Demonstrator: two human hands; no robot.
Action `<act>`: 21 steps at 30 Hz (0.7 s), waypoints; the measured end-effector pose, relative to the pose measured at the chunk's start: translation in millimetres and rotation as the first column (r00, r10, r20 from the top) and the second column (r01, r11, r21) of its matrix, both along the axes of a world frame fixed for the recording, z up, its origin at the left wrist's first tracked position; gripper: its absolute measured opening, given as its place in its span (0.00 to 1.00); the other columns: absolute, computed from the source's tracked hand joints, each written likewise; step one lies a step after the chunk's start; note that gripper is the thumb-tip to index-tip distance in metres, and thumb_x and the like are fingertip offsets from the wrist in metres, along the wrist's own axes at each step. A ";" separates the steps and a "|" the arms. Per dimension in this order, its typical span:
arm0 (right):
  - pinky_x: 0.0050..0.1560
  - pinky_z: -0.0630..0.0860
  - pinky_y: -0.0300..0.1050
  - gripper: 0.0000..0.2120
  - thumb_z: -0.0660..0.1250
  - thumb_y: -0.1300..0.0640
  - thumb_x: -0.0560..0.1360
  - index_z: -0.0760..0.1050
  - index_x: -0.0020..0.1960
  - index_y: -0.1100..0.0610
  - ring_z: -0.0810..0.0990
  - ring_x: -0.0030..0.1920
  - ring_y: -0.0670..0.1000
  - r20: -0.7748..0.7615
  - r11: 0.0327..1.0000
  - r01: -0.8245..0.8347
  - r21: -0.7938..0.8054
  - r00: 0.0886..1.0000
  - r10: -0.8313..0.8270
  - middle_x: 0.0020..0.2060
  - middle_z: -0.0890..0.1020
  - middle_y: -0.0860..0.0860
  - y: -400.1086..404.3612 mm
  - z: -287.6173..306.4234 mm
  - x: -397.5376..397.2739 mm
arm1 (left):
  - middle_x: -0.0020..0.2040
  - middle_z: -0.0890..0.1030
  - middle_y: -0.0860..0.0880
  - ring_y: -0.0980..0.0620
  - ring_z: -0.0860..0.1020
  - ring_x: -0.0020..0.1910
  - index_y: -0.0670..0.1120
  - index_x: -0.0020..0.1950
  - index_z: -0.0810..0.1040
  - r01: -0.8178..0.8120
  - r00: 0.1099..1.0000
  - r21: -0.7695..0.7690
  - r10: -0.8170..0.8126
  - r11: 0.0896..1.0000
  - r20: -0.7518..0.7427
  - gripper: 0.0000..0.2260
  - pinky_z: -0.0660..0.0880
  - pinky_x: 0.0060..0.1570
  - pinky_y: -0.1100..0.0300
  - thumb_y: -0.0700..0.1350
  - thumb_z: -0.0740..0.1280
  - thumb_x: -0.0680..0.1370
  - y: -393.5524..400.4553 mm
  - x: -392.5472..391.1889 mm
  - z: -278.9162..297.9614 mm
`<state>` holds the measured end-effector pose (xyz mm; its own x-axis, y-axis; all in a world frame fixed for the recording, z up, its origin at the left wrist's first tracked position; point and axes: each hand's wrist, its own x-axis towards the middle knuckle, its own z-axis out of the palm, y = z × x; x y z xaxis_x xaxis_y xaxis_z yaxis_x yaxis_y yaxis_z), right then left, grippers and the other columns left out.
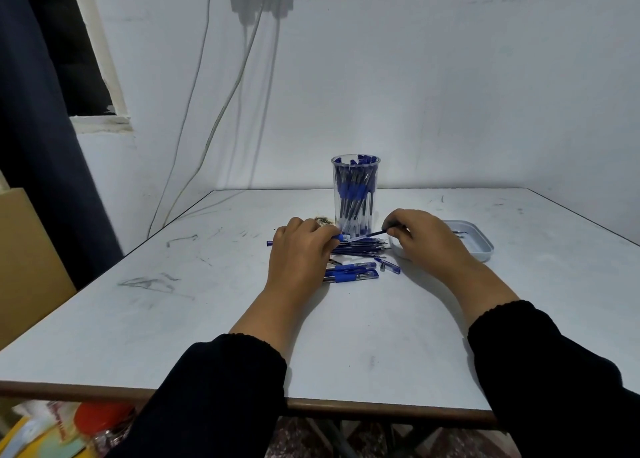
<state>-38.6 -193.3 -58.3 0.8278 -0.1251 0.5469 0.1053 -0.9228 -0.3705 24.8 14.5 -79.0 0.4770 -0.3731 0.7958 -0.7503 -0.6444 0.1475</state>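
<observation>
Worktop (214, 319): white surface, scuffed with dark marks, brown front edge, set against a pale wall. Near the middle of the worktop, left hand (301, 253), knuckles up, fingers curled, pinching a pen barrel (350, 239) by its blue grip section. To the right, close by, right hand (420, 239), fingers curled, thumb and forefinger pinching a thin dark refill (379, 232) at its right end. Behind the gap between both hands, clear tumbler (355, 194), upright, packed with blue-gripped pens. Beside the right hand and partly hidden by it, pale shallow tray (481, 246), flat on the surface, contents too small to identify. Below the held parts, loose refills (362, 248), lying side by side in a rough bundle. Nearer the front edge, assembled pens (353, 273), lying parallel, partly under the left hand. Pen barrel held just above the loose refills, roughly level, open end pointing right. Refill slanted slightly upward to the right, left end meeting the barrel's open end; depth of insertion not discernible. Just right of the assembled pens, small metal tip piece (382, 268), resting on the surface.
</observation>
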 end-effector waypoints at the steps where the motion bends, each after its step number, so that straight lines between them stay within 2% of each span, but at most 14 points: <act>1: 0.45 0.69 0.43 0.07 0.61 0.58 0.80 0.78 0.50 0.52 0.75 0.47 0.47 0.004 1.000 0.008 0.000 1.000 -0.008 0.45 0.81 0.46 -0.7 -0.6 0.7 | 0.39 0.81 0.48 0.44 0.74 0.40 0.47 0.48 0.82 0.001 1.000 -0.003 -0.001 1.000 -0.001 0.04 0.65 0.42 0.55 0.42 0.71 0.74 0.1 -0.2 0.1; 8: 0.46 0.71 0.45 0.07 0.61 0.58 0.80 0.78 0.51 0.53 0.76 0.48 0.48 0.011 0.999 0.039 0.012 0.999 -0.039 0.46 0.81 0.47 -2.4 -0.3 0.9 | 0.39 0.81 0.48 0.44 0.75 0.41 0.47 0.48 0.82 0.000 1.000 0.008 0.000 1.000 -0.007 0.04 0.66 0.41 0.54 0.42 0.71 0.74 0.3 -0.3 0.2; 14: 0.46 0.70 0.45 0.07 0.62 0.59 0.79 0.79 0.50 0.52 0.76 0.47 0.48 -0.020 0.999 0.016 0.031 1.000 -0.016 0.46 0.82 0.47 -0.5 1.2 -0.1 | 0.38 0.80 0.48 0.43 0.74 0.39 0.47 0.47 0.82 -0.011 1.000 -0.003 0.011 1.000 0.005 0.04 0.63 0.41 0.55 0.42 0.72 0.73 0.9 0.0 0.7; 21: 0.45 0.68 0.42 0.08 0.61 0.60 0.80 0.79 0.51 0.53 0.75 0.47 0.48 -0.041 1.000 0.003 0.025 0.999 -0.002 0.45 0.80 0.45 2.5 2.8 -3.3 | 0.38 0.81 0.48 0.43 0.75 0.40 0.47 0.47 0.82 -0.018 1.000 -0.001 0.018 1.000 -0.001 0.04 0.65 0.41 0.55 0.42 0.72 0.73 0.4 0.1 1.1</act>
